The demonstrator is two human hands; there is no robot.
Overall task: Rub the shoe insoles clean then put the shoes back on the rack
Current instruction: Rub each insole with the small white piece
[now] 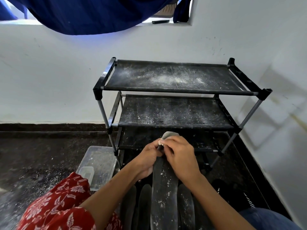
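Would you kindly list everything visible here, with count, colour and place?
rack: one, black with grey posts, three dusty bare shelves, against the wall
held insole: one, dark grey, speckled white, upright in front of the rack
other insoles: at least three, dark, lying below the held one
box: one, clear plastic, on the floor left of the rack
shoe: one seen, black with white marks, floor at right
curtain: one, blue, hanging at the top
wall: white, behind the rack
floor: dark, dusted white at left
left hand: grips the held insole near its top
right hand: pinches the same end from the right
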